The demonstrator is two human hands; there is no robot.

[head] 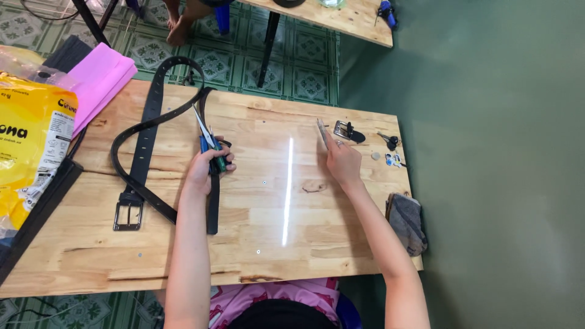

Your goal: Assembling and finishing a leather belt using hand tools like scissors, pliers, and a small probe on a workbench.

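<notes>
My left hand (207, 166) grips scissors (209, 143) with blue and green handles, blades pointing up and away, over a loose black belt strap (212, 201). A longer black belt (148, 116) loops across the wooden table (262, 231), its silver buckle (128, 215) near the front left. My right hand (342, 161) rests on the table and holds a thin metal tool (321, 131) that points toward a loose buckle piece (348, 131) at the far right.
A yellow plastic bag (27, 140) and pink sheets (97, 79) lie at the left. Keys and small coins (390, 151) sit near the right edge, a grey cloth (406, 222) below them. Another table (341, 18) and someone's bare feet (180, 27) are beyond.
</notes>
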